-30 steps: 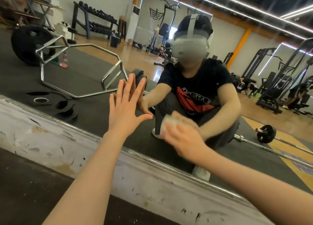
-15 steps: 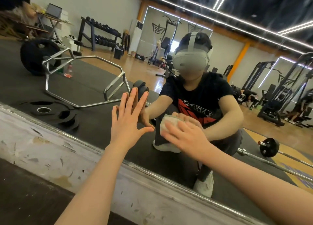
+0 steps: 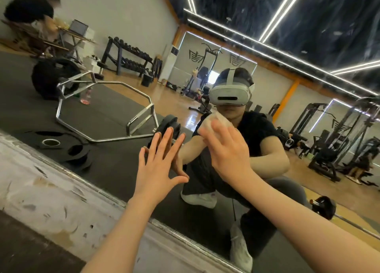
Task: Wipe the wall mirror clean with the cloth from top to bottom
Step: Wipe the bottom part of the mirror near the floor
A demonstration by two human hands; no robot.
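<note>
right hand (image 3: 228, 149) slid the white cloth (image 3: 216, 122) higher up the wall mirror (image 3: 115, 112), fingers pressing it | left hand (image 3: 158, 165) still flat, fingers spread on glass

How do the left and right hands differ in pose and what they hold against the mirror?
The left hand is bare, fingers straight and spread, flat on the mirror; the right hand presses a white cloth to it. The left hand sits lower than the right. Both touch the glass.
</note>
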